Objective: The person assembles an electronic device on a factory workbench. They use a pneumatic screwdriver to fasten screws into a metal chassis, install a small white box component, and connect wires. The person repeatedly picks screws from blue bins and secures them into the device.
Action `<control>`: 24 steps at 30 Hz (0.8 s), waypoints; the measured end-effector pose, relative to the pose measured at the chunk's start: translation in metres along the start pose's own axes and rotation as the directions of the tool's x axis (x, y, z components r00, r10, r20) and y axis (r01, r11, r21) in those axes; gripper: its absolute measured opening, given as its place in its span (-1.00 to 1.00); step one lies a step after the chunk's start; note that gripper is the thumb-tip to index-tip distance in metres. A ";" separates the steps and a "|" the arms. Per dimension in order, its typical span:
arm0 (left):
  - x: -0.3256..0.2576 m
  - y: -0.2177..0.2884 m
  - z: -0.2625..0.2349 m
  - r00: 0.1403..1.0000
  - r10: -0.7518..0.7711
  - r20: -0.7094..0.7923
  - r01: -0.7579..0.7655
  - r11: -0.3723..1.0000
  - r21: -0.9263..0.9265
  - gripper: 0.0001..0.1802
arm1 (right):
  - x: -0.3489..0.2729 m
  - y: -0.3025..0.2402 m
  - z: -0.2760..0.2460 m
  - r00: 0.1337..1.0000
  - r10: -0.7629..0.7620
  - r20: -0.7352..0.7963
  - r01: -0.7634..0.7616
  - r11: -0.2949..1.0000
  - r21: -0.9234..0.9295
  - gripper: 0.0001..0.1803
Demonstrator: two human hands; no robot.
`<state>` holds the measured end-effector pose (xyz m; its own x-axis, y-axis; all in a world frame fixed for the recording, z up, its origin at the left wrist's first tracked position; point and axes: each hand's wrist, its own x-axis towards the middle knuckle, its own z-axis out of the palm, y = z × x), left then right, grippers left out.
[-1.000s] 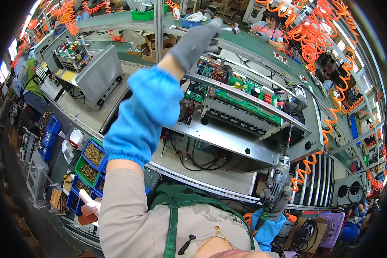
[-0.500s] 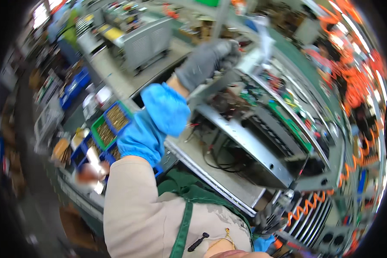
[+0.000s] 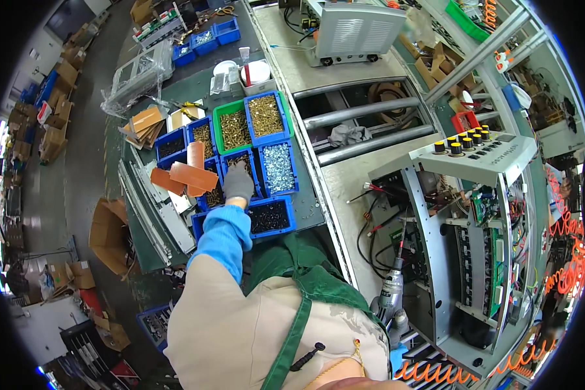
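My left hand (image 3: pixel 239 183), in a grey glove and blue sleeve cover, reaches down into a small blue bin (image 3: pixel 259 174) of brass-coloured screws (image 3: pixel 238 160). Its fingertips are hidden there, so whether they grip anything cannot be told. Low on the right, my right hand (image 3: pixel 398 325), also gloved, is closed around a grey power screwdriver (image 3: pixel 390 292). The driver's long thin bit points up beside the open metal machine housing (image 3: pixel 435 260). That housing stands on the bench with circuit boards and wires exposed, beneath a panel of yellow-topped knobs (image 3: pixel 461 144).
Around my left hand are a green bin (image 3: pixel 218 133) of screws, a blue bin (image 3: pixel 296 170) of silvery parts and a bin (image 3: pixel 291 221) of black screws. Reddish-brown plates (image 3: pixel 194 175) lie across some bins. Metal rollers (image 3: pixel 370 112) span a gap in the bench. Orange coiled hoses (image 3: pixel 435 372) hang at right.
My left hand has left the top of the machine housing and swung left and down into the screw bin. My view has turned left with it. The right hand still holds the power screwdriver.
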<state>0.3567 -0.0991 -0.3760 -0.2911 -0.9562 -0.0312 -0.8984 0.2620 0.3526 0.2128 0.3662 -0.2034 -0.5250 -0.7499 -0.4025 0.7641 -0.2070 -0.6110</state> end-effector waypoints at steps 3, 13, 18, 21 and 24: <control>0.004 -0.020 0.009 0.966 -0.017 0.259 -0.041 0.975 0.218 -0.71 | 0.007 -0.002 0.005 1.000 0.016 -0.014 -0.017 0.999 -0.033 0.00; 0.019 -0.025 -0.004 0.975 0.068 0.212 -0.091 0.991 0.101 -0.77 | 0.020 0.003 0.025 0.997 -0.045 -0.068 0.032 0.983 -0.182 0.07; 0.017 -0.035 0.001 0.999 0.049 0.002 -0.049 0.996 0.068 -0.79 | 0.026 0.006 0.030 0.993 -0.102 -0.060 0.080 0.952 -0.294 0.10; 0.009 0.004 -0.027 0.984 -0.152 0.091 0.177 0.833 -0.524 -0.73 | 0.025 0.001 0.039 0.992 -0.095 -0.079 0.058 0.922 -0.382 0.12; -0.014 0.064 -0.032 0.903 0.118 0.414 0.332 0.421 -0.844 -0.65 | 0.024 -0.013 0.056 0.987 0.058 -0.148 -0.122 0.872 -0.474 0.24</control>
<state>0.3141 -0.0734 -0.3230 -0.5048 -0.7781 -0.3737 -0.1968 -0.3177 0.9275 0.2114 0.3153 -0.1675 -0.5299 -0.6593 -0.5334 0.5527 0.2085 -0.8068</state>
